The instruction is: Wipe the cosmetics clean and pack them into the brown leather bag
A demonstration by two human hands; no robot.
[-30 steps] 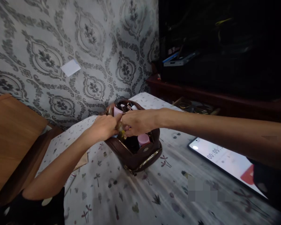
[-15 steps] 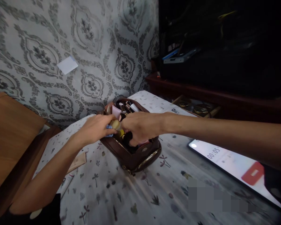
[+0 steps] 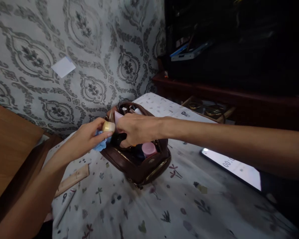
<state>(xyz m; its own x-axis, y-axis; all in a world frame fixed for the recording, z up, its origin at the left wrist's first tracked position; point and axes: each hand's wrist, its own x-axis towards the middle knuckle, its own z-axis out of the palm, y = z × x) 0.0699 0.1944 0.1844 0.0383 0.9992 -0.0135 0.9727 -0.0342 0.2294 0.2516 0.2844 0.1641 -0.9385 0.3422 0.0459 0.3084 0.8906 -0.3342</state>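
Note:
A brown zippered bag [image 3: 137, 166] lies open on the patterned cloth, packed with small cosmetics. My left hand [image 3: 88, 134] is closed around a small container with a pale yellow cap [image 3: 108, 126], at the bag's left rim. Crumpled blue material [image 3: 100, 140] is tucked under that hand's fingers. My right hand [image 3: 137, 129] reaches down into the bag, its fingers curled next to a black item [image 3: 120, 137]. The fingertips are hidden, so what they hold cannot be made out. A pink round lid [image 3: 149, 149] shows in the bag's near end.
To the left lie a beige tube [image 3: 73, 179] and a white tube [image 3: 64, 207]. A phone [image 3: 234, 169] with a lit timer screen rests under my right forearm. Wooden furniture [image 3: 12, 142] stands at left, and an open drawer [image 3: 209, 111] is at the back right.
My left hand has drawn the yellow-capped container and the blue material left, to the bag's rim. My right hand has shifted left inside the bag, uncovering the pink lid.

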